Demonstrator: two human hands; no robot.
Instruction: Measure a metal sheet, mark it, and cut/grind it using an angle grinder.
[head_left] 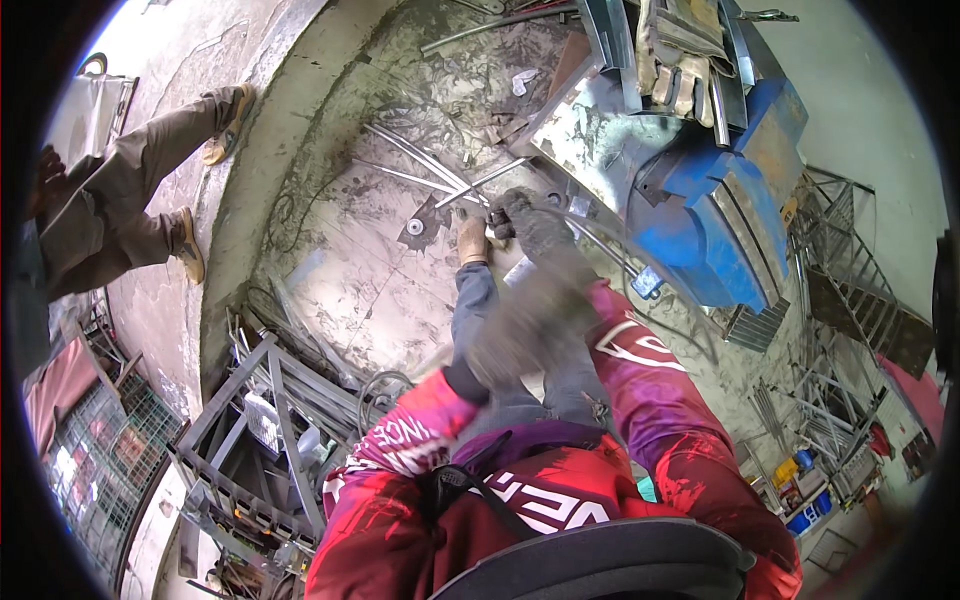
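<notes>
My left hand [515, 335], in a grey glove, is smeared by motion in front of my legs; its fingers cannot be made out. Farther ahead reaches my right hand [515, 217], in a dark grey glove. Its fingers look curled close to the floor, beside the near ends of several thin metal bars [430, 160]. What it grips is hidden. The bars lie crossed on the dusty floor, a shorter bar [495, 180] angled over the others. My tan shoe [472, 242] is just left of that hand. A round metal disc [415, 227] rests on a dark plate left of the bars.
At the right stands blue sheet-metal equipment [690, 230], with work gloves [690, 80] above it. A cable [690, 335] loops nearby. Left of me is a metal frame [280, 420] filled with long bars. Another person's legs [140, 190] are on the raised ledge [250, 200] at left.
</notes>
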